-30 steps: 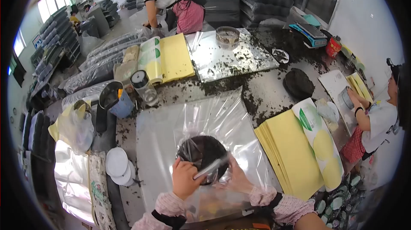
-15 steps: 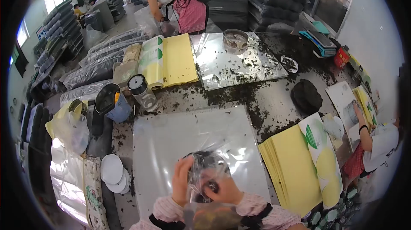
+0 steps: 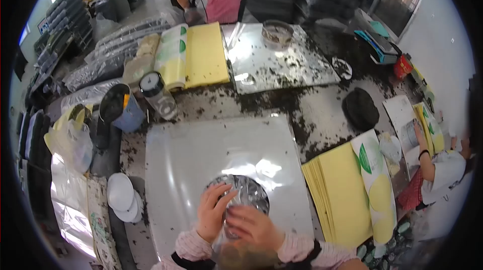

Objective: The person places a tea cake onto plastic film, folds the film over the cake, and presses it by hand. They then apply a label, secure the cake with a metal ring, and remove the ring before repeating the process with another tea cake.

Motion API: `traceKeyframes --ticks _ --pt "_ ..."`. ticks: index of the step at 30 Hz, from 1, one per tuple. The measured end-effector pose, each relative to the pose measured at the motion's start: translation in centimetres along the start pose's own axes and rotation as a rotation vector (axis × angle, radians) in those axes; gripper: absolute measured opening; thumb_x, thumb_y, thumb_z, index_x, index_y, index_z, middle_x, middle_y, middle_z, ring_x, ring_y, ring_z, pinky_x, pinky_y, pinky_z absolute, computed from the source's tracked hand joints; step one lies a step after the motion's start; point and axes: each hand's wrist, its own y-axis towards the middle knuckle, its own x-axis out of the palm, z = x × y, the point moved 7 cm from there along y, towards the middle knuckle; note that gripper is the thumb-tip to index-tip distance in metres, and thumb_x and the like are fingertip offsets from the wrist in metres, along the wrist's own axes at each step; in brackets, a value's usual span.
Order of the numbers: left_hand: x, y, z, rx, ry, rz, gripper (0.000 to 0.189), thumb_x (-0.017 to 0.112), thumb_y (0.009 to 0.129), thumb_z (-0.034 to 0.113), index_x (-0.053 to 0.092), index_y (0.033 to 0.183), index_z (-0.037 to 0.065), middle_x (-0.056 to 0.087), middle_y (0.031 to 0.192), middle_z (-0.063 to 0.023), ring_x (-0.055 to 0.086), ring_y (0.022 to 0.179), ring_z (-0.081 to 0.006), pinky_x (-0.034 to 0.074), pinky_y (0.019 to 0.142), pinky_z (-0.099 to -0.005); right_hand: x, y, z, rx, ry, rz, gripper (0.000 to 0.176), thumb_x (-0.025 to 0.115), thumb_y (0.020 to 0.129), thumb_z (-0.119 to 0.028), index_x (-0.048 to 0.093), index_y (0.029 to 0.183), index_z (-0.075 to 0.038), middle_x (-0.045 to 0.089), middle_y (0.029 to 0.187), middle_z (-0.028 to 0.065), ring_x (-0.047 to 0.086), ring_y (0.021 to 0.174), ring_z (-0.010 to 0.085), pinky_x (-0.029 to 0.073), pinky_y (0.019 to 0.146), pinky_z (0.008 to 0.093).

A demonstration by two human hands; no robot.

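Observation:
A round, dark, shiny disc-like thing (image 3: 257, 195) lies on the glossy pale sheet in front of me, partly under clear plastic film (image 3: 244, 185). My left hand (image 3: 212, 213) is at its near left edge, fingers bent and gathered on the film. Close beside it, my right hand (image 3: 257, 227) reaches over the near side of the disc; its fingers are smeared by motion. Between the hands the film runs down toward my body. What lies beneath my fingers is hidden.
Left are white discs (image 3: 121, 192), a blue jug (image 3: 126, 111) and a clear jar (image 3: 160, 96). A yellow paper stack (image 3: 339, 194) lies right; a black round cake-like mass (image 3: 360, 109) sits beyond. Dark flakes litter the table. Co-workers (image 3: 443, 169) stand right and at the back.
The disc-like thing, earlier mostly covered by my hands and bunched film, now shows more fully on the sheet. My right hand's fingers have shifted left, and the view has tilted slightly down.

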Motion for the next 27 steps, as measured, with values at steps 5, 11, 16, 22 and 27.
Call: traceKeyframes --ticks 5,11,16,22,27 --pt "-1.4 -0.5 3.4 -0.031 -0.329 -0.181 0.073 0.068 0.087 0.03 0.043 0.149 0.002 0.038 0.155 -0.0235 0.03 0.148 -0.0427 0.017 0.121 -0.0576 0.9 0.1 3.2 0.281 -0.082 0.072 0.02 0.076 0.082 -0.016 0.068 0.099 -0.008 0.064 0.096 0.0101 0.064 0.085 0.0319 0.052 0.071 0.0414" --pt "2.5 -1.3 3.0 -0.073 0.129 -0.29 0.078 0.066 0.089 0.037 0.038 0.151 -0.001 0.028 0.161 -0.0253 0.02 0.151 -0.0477 0.01 0.122 -0.0608 -4.3 0.1 3.2 0.443 -0.109 -0.047 0.019 0.074 0.081 -0.01 0.069 0.099 -0.007 0.067 0.095 0.01 0.068 0.085 0.0315 0.055 0.072 0.0401" --pt "2.9 -0.5 3.3 -0.105 0.187 -0.344 0.079 0.068 0.087 0.041 0.042 0.149 -0.001 0.031 0.16 -0.0247 0.02 0.151 -0.0478 0.009 0.121 -0.0625 -3.2 -1.0 5.5 0.243 -0.094 0.07 0.009 0.07 0.084 -0.007 0.064 0.092 -0.003 0.065 0.095 0.0136 0.066 0.086 0.0326 0.055 0.073 0.0417" --pt "3.0 -1.1 3.1 -0.125 0.178 -0.379 0.081 0.069 0.086 0.041 0.041 0.149 -0.002 0.032 0.16 -0.0258 0.02 0.15 -0.0493 0.008 0.12 -0.0645 -26.8 -17.8 14.8 0.582 -1.284 0.542 0.032 0.065 0.087 -0.006 0.069 0.118 -0.005 0.067 0.124 0.0184 0.061 0.12 0.0378 0.048 0.103 0.046" --pt "3.1 -0.8 3.3 -0.114 0.199 -0.392 0.08 0.066 0.088 0.041 0.04 0.149 -0.005 0.031 0.159 -0.0273 0.02 0.15 -0.0503 0.009 0.12 -0.0653 -29.3 -21.4 16.9 0.55 -1.378 0.542 0.026 0.065 0.09 -0.01 0.072 0.115 -0.006 0.071 0.118 0.0135 0.064 0.117 0.0382 0.05 0.099 0.0458"
